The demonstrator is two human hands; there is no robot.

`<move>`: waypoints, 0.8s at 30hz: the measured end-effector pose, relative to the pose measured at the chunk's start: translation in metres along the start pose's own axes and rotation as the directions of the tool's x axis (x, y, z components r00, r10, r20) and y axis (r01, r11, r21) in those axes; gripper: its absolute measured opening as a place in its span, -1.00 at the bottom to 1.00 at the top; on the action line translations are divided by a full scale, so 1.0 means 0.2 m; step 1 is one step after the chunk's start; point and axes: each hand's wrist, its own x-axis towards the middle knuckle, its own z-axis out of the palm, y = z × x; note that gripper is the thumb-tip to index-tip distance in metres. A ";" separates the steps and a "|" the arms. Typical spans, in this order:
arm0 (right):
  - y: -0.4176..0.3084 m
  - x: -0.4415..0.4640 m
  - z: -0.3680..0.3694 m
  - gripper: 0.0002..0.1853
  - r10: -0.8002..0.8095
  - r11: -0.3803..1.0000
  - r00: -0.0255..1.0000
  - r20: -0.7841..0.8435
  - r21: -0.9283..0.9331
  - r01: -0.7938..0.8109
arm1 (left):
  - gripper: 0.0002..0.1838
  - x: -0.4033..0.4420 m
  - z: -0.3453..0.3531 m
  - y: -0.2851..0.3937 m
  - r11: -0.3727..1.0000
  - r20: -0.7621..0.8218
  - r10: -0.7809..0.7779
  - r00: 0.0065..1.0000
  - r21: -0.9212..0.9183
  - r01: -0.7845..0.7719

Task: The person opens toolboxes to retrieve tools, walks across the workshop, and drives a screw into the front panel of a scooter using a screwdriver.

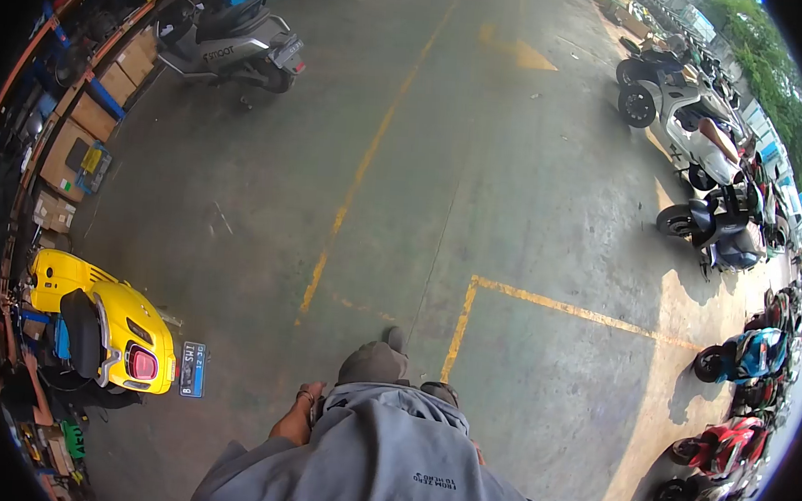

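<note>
My left hand [311, 393] hangs at my left side, beside my thigh and the hem of my grey shirt [379, 451]. A band circles its wrist, and its fingers are too small and partly hidden to tell their pose. Only a sliver of skin of my right arm shows past the shirt's right side; my right hand is out of sight. Ahead of the shirt, one knee in dark trousers [374, 364] and a dark shoe [396, 339] are stepped forward. Neither hand is seen touching any object.
A yellow scooter [130, 330] stands to the left by shelves holding boxes [67, 157]. Farther ahead on the left is a grey scooter [225, 47]. Several motorcycles, including a red one [727, 447] and a blue one [753, 355], line the right. Yellow lines [563, 306] mark the concrete floor.
</note>
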 end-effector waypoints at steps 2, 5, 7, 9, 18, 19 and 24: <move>-0.31 -0.03 -0.18 -0.63 0.120 0.950 0.992 0.045 0.286 -0.128 | -0.36 -0.29 -0.26 0.46 0.965 0.066 -0.116 0.991 -0.227 0.128; -0.82 0.01 -0.66 -0.65 0.248 0.701 0.967 0.056 0.679 -0.219 | -0.28 -0.12 -0.48 0.94 0.989 0.066 -0.038 0.997 -0.140 0.047; -1.14 0.09 -1.02 -0.66 0.244 0.652 0.970 0.021 0.737 -0.180 | -0.23 -0.05 -0.58 1.30 0.967 -0.170 0.229 0.959 0.155 -0.203; -1.40 0.23 -1.37 -0.67 0.265 0.607 0.964 -0.019 0.780 -0.151 | -0.23 0.08 -0.72 1.65 0.946 -0.104 0.296 0.950 0.171 -0.276; -2.33 1.44 -3.06 -0.68 0.245 0.530 0.951 -0.188 0.847 0.031 | -0.27 0.78 -1.27 2.65 0.951 -0.214 0.161 0.963 -0.227 -0.210; -2.49 1.55 -3.25 -0.66 0.197 0.586 0.961 -0.195 0.809 0.044 | -0.30 0.81 -1.31 2.68 0.933 -0.189 0.092 0.978 -0.326 -0.151; -3.63 1.85 -4.09 -0.51 -0.188 0.710 0.930 -0.316 0.610 0.351 | -0.39 0.65 -1.67 3.02 0.886 -0.292 -0.003 0.957 -0.445 -0.133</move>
